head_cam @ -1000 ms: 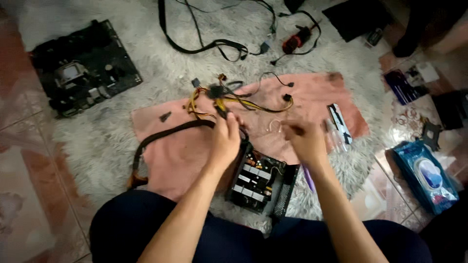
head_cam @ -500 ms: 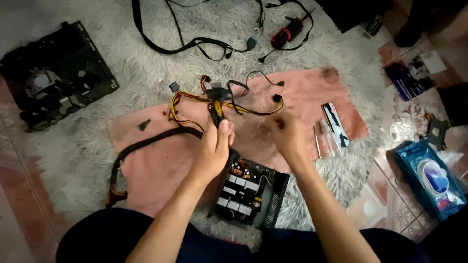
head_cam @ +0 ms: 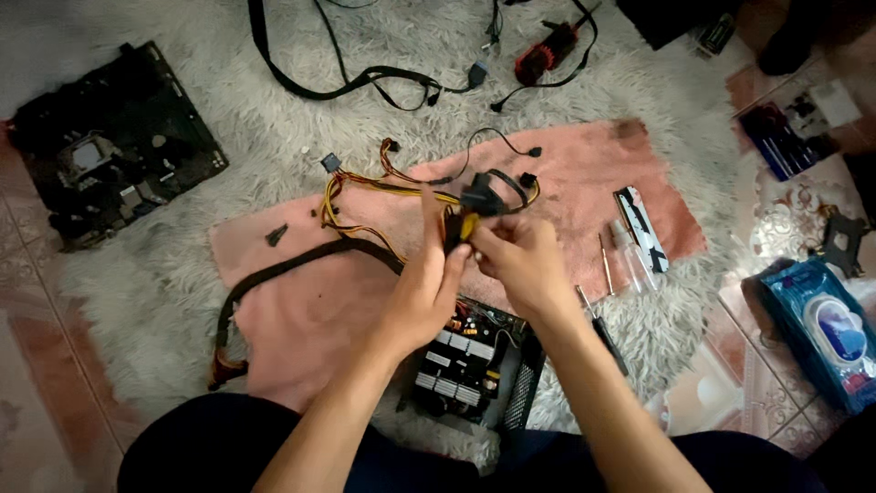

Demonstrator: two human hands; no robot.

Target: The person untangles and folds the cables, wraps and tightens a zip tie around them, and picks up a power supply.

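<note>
Left hand [head_cam: 427, 288] and right hand [head_cam: 518, 265]: both pinched on the yellow-black cable bundle [head_cam: 461, 219], held above the pink towel [head_cam: 566, 173]. Open power supply [head_cam: 470, 365] at 6 o'clock, motherboard [head_cam: 114, 160] at 10, wipes pack [head_cam: 821, 329] at 3.

A soft blue plastic pack of wipes [head_cam: 821, 329] with a white oval flap on top lies on the tiled floor at the far right edge, just off the shaggy white rug. A flat dark rectangular package [head_cam: 789, 137] with a pale paper card beside it lies further up the right side.
</note>
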